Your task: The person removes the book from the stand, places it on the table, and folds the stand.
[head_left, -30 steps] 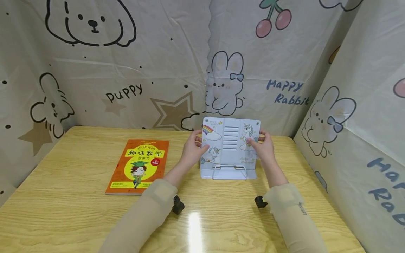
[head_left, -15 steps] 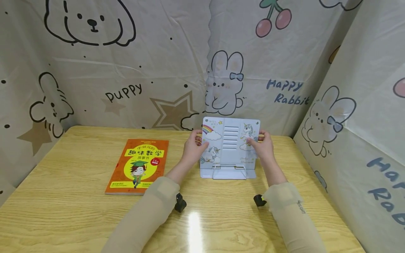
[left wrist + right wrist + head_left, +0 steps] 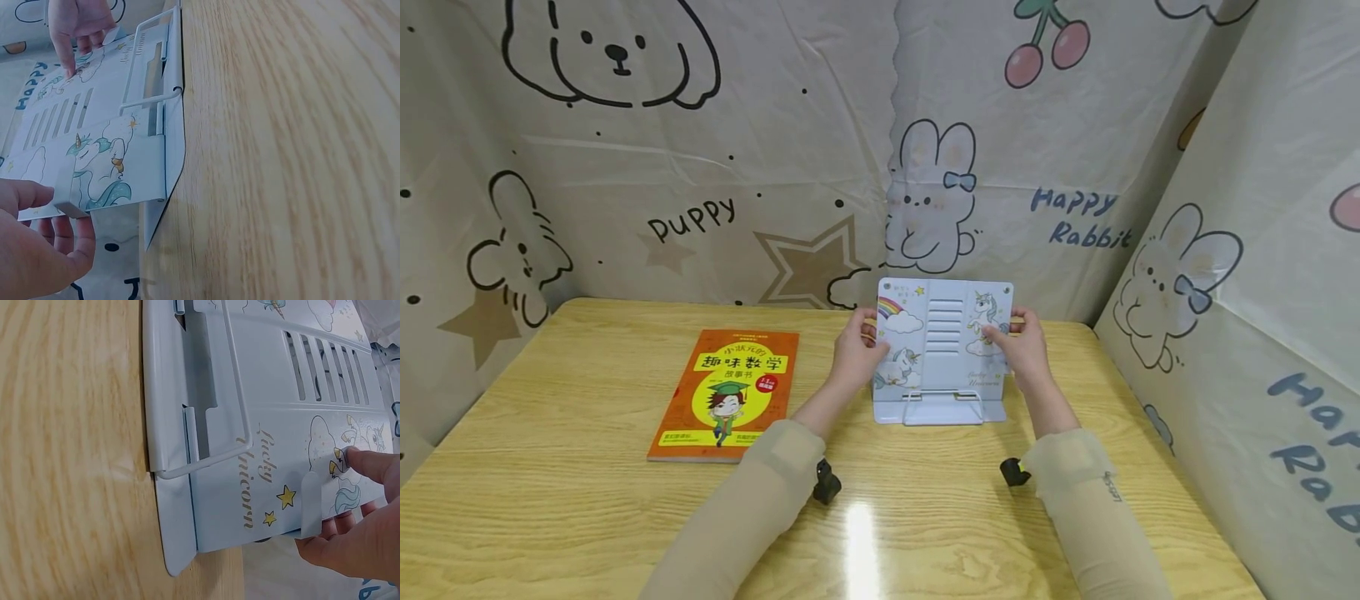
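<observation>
Bookstand [image 3: 944,371] with unicorn print stood on the wooden table [image 3: 587,517] in the head view, to the right of the orange math storybook [image 3: 724,442], and the left hand [image 3: 856,354] and right hand [image 3: 1030,354] pinched its opposite side edges, probably so the panel was supported evenly. In the left wrist view, the left thumb lay before the panel and fingers behind, beside a folded side tab [image 3: 67,194]. In the right wrist view, the right hand pinched likewise, leaving the wire page holder [image 3: 206,462] untouched.

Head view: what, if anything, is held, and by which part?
The white, rectangular, unicorn-printed stand: the left hand and right hand grip its opposite side edges.
</observation>
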`<control>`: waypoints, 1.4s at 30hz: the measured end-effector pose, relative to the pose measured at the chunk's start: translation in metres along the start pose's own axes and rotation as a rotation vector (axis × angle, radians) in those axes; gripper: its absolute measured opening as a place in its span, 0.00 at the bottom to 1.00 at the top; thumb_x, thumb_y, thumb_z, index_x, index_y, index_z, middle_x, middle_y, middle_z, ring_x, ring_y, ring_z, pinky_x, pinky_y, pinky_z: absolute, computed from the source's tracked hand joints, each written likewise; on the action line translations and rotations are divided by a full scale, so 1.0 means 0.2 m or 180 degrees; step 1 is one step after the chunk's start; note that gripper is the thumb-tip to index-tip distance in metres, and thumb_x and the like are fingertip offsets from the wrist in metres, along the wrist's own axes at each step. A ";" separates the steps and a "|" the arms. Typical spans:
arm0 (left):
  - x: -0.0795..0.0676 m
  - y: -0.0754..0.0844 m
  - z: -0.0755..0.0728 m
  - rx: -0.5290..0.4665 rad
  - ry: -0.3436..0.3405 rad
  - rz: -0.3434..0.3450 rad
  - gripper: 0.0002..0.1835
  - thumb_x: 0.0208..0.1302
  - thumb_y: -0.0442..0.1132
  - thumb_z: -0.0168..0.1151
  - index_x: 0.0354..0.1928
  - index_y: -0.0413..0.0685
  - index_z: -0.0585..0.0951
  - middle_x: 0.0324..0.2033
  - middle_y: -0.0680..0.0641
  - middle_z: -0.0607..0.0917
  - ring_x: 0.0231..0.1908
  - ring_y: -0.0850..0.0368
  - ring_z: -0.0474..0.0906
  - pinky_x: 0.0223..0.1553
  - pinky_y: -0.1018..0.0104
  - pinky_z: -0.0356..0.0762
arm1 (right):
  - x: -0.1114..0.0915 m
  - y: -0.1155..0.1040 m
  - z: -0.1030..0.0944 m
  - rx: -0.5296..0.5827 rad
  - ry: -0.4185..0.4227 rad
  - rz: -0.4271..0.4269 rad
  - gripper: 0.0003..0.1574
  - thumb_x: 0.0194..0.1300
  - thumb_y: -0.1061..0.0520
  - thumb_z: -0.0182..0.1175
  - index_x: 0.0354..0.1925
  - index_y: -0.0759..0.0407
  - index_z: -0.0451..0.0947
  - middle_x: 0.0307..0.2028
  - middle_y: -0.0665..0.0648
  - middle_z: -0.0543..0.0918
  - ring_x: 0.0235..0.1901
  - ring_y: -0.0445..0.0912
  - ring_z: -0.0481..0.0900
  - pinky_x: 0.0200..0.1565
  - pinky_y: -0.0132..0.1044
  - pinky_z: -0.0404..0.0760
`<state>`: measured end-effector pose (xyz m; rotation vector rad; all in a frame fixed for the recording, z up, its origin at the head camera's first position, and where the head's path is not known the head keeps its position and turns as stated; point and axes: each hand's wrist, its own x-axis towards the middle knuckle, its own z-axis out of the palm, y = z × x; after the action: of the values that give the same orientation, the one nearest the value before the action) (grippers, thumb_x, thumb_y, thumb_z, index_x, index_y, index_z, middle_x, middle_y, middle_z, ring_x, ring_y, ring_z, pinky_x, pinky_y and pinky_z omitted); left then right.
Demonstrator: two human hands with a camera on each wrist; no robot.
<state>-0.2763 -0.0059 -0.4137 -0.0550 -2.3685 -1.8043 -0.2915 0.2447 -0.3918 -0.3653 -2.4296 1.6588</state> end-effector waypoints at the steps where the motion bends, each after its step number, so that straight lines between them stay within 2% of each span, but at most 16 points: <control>1: 0.00 0.00 0.00 0.0005 0.0003 0.0009 0.22 0.54 0.25 0.62 0.51 0.47 0.72 0.33 0.45 0.75 0.32 0.54 0.71 0.35 0.69 0.71 | 0.00 0.00 0.00 -0.0005 -0.0004 -0.0007 0.33 0.60 0.60 0.63 0.60 0.61 0.61 0.40 0.55 0.66 0.36 0.45 0.68 0.33 0.32 0.75; 10: 0.00 -0.02 0.00 0.0069 -0.0010 0.0039 0.23 0.54 0.23 0.61 0.51 0.46 0.72 0.33 0.46 0.74 0.32 0.55 0.71 0.34 0.69 0.72 | 0.01 0.02 0.01 0.0038 0.0007 -0.0049 0.33 0.59 0.61 0.64 0.60 0.61 0.62 0.40 0.55 0.68 0.35 0.44 0.69 0.32 0.29 0.75; 20: -0.01 -0.01 -0.01 0.0078 -0.0069 -0.0066 0.23 0.58 0.25 0.61 0.54 0.48 0.70 0.36 0.46 0.74 0.35 0.53 0.72 0.37 0.67 0.74 | 0.02 -0.01 0.01 -0.0108 -0.0104 -0.0175 0.33 0.62 0.60 0.62 0.61 0.62 0.60 0.41 0.57 0.67 0.36 0.45 0.67 0.34 0.30 0.73; 29: -0.03 0.00 -0.03 0.0130 -0.0094 0.0018 0.23 0.56 0.24 0.61 0.53 0.46 0.70 0.35 0.45 0.74 0.33 0.54 0.71 0.35 0.68 0.74 | 0.03 0.00 0.03 -0.0301 -0.0176 -0.0315 0.34 0.64 0.58 0.60 0.63 0.62 0.59 0.45 0.60 0.68 0.39 0.47 0.68 0.37 0.32 0.71; 42: -0.06 -0.01 -0.06 0.0166 -0.0123 0.0112 0.20 0.56 0.24 0.61 0.48 0.47 0.69 0.34 0.44 0.74 0.32 0.52 0.71 0.35 0.67 0.74 | 0.07 0.02 0.03 -0.0381 -0.0417 -0.0401 0.34 0.65 0.56 0.60 0.63 0.61 0.58 0.43 0.60 0.68 0.39 0.47 0.67 0.38 0.33 0.71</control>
<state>-0.2628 -0.0163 -0.4152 -0.1255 -2.4236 -1.7404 -0.3060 0.2456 -0.3981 -0.1194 -2.5947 1.5349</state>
